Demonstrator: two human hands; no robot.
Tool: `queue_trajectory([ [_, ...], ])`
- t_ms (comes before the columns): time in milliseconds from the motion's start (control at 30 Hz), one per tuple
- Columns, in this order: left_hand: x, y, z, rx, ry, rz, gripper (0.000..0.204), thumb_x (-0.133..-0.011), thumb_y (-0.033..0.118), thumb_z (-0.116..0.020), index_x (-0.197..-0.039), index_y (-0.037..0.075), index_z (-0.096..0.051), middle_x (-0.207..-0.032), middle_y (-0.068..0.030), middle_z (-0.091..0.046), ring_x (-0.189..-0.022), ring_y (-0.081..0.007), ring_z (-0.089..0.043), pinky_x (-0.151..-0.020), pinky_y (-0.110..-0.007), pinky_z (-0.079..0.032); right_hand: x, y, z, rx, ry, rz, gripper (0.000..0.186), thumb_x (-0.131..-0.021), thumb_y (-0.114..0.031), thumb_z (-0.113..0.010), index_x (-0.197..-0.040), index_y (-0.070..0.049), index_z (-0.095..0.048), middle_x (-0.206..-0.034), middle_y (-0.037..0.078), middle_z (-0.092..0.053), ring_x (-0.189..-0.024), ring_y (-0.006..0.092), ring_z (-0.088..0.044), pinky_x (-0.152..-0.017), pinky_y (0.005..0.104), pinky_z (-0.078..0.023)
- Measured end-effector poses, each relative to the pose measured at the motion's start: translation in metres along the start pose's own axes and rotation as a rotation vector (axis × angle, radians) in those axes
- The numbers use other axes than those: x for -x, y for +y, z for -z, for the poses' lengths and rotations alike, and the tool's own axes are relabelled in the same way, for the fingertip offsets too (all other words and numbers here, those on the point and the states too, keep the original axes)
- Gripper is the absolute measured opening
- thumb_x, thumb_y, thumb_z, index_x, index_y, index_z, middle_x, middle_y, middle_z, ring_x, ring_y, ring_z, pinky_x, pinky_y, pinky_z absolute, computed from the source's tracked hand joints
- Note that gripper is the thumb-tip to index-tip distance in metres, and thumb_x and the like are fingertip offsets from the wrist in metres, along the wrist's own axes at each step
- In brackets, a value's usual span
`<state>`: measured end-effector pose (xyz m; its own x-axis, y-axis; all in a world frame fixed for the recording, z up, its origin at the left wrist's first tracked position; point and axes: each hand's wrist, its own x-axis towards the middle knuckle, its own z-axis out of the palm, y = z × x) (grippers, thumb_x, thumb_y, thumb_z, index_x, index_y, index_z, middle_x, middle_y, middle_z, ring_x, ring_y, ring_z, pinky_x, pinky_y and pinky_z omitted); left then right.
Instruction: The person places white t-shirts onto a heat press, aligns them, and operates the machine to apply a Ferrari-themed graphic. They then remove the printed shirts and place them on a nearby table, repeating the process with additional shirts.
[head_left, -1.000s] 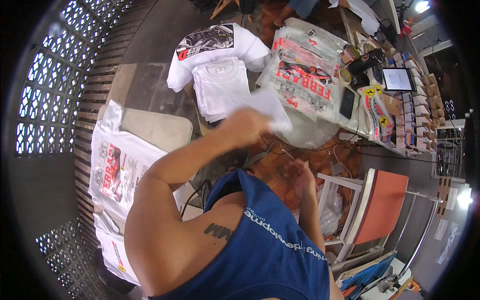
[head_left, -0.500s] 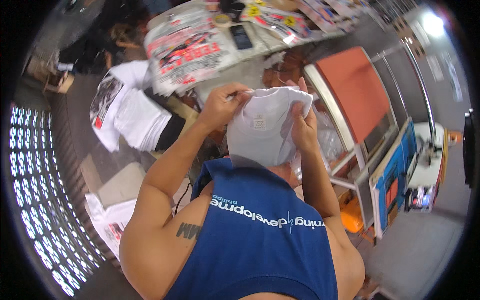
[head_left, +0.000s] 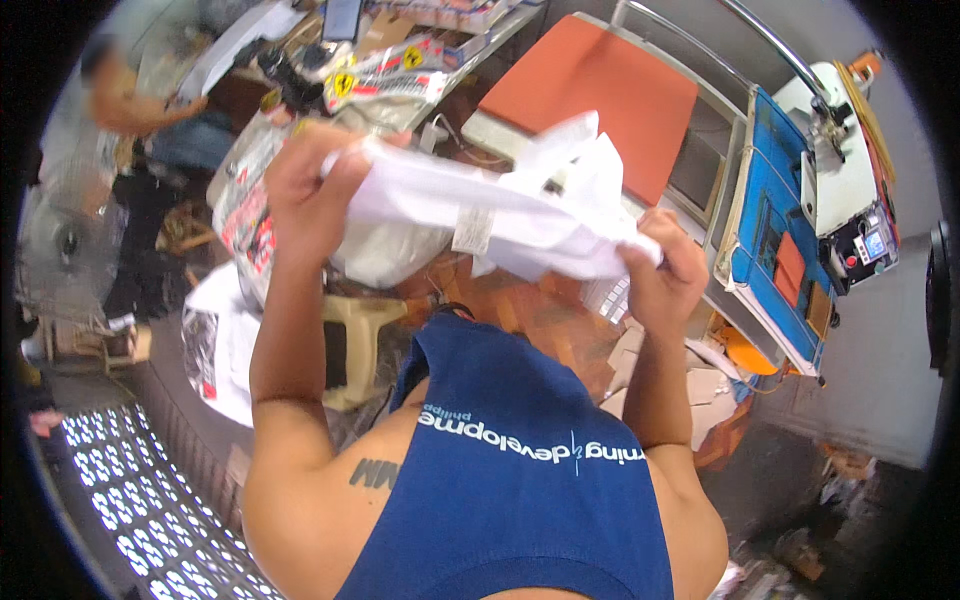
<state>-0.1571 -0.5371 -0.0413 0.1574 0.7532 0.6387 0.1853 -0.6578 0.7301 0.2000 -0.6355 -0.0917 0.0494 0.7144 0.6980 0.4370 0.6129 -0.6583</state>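
Note:
My left hand (head_left: 310, 190) is closed on one end of a white T-shirt (head_left: 500, 210), raised in front of my chest and stretched sideways, with a small tag hanging at its middle. My right hand (head_left: 665, 265) grips the other end, fingers curled over the fabric. Part of the shirt bunches upward behind the band I hold. Beyond it is a flat red-orange pad (head_left: 600, 90) on a metal frame. Lower left of my left hand lies another white shirt (head_left: 225, 350) with a dark print.
A co-worker (head_left: 130, 110) is at upper left beside a fan (head_left: 65, 240). A cluttered table (head_left: 480, 40) holds packages and printed sheets. A cream plastic stool (head_left: 365, 355) stands below, blue-topped frames (head_left: 765, 230) at right, and cardboard pieces (head_left: 700, 405) on the floor.
The shirt has gone from being held up compactly, collar showing, to stretched wide as my hands moved apart. My view has swung right, bringing the red-orange pad higher in the picture.

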Motion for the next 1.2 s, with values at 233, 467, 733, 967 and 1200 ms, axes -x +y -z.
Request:
queue_trajectory([
  [233, -0.050, -0.081, -0.026, 0.095, -0.957, 0.344, 0.049, -0.065, 0.041, -0.098, -0.088, 0.004, -0.074, -0.083, -0.0080, -0.074, -0.078, -0.0224, -0.072, -0.071, -0.035, -0.054, -0.019, 0.023, 0.037, 0.101, -0.037, -0.320, 0.024, -0.075, 0.004, -0.088, -0.086, -0.002, -0.067, -0.076, 0.006, -0.064, -0.069, 0.0163, -0.061, -0.065, 0.0308, -0.049],
  [467, -0.091, -0.230, -0.055, -0.202, -0.680, -0.054, 0.021, -0.069, 0.000, -0.082, -0.086, 0.007, -0.072, -0.087, -0.0136, -0.070, -0.086, -0.0366, -0.071, -0.075, -0.045, -0.056, 0.017, 0.097, 0.033, 0.465, -0.675, -0.948, 0.020, -0.075, -0.008, -0.086, -0.089, -0.003, -0.072, -0.082, 0.020, -0.071, -0.080, 0.0408, -0.068, -0.073, 0.0447, -0.052],
  [733, -0.067, -0.347, -0.043, -0.069, -1.053, 0.271, 0.024, -0.075, -0.009, -0.075, -0.096, 0.002, -0.074, -0.092, -0.0131, -0.069, -0.089, -0.0301, -0.070, -0.080, -0.039, -0.055, 0.115, 0.132, 0.005, 0.340, 0.121, -1.217, 0.016, -0.081, 0.011, -0.066, -0.087, -0.003, -0.061, -0.097, 0.011, -0.074, -0.104, 0.0262, -0.068, -0.091, 0.0390, -0.054],
  [967, -0.130, -0.329, -0.023, 0.384, -0.710, 0.739, 0.022, -0.090, -0.007, -0.064, -0.108, -0.002, -0.076, -0.106, -0.0094, -0.077, -0.101, -0.0177, -0.070, -0.093, -0.032, -0.054, 0.022, 0.094, 0.074, 0.035, 0.281, -1.125, 0.018, -0.087, 0.011, -0.060, -0.097, -0.003, -0.065, -0.093, 0.004, -0.071, -0.091, 0.0129, -0.066, -0.083, 0.0291, -0.053],
  [1200, -0.331, -0.316, -0.157, -0.385, -0.670, 0.248, 0.024, -0.092, 0.013, -0.078, -0.110, -0.003, -0.077, -0.102, -0.0111, -0.078, -0.091, -0.0180, -0.072, -0.087, -0.031, -0.056, -0.185, 0.173, 0.155, 0.901, 0.073, -0.775, 0.029, -0.097, -0.029, -0.072, -0.097, -0.001, -0.076, -0.083, 0.012, -0.075, -0.073, 0.0188, -0.067, -0.069, 0.0333, -0.051],
])
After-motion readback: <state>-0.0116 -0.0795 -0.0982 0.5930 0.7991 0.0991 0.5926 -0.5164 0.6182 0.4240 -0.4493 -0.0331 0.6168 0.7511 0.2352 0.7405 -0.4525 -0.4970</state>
